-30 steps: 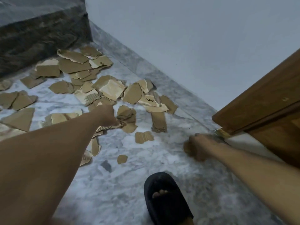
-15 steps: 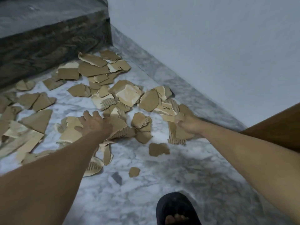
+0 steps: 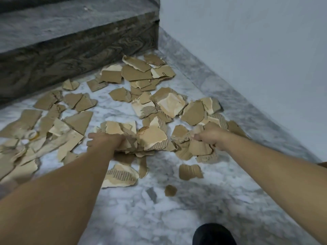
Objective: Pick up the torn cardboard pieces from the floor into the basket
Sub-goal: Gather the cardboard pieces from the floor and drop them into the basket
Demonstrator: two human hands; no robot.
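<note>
While most of the torn cardboard pieces [image 3: 123,110] are lying all over the marble floor [image 3: 177,218], I think my job is only just getting started. I cannot see the basket anywhere, so I cannot tell if any bits are in it yet.

My left hand [image 3: 106,141] is down on the heap near the middle of the view, with its fingers curled into a bunch of pieces [image 3: 152,138] as if to scoop them up. My right hand [image 3: 210,136] is at about 3 o'clock from the left one. Its fingers are curled tight around a few scraps [image 3: 200,147] there.

Lots is left to do. A big spread of pieces sits at 12 o'clock from my hands, up by the dark step [image 3: 79,50]. More lie at 9 o'clock, out to the left edge. Near me, at 6 o'clock, there is a wavy piece [image 3: 120,175], a smaller ridged piece [image 3: 190,172] and one tiny scrap [image 3: 170,190]. A little grey bit [image 3: 151,194] lies just beside the tiny one.

My black slipper [image 3: 214,235] pokes in at the bottom. The pale wall [image 3: 247,50] stands off to the right.

I guess it will take many more handfuls before the floor is tidy.
</note>
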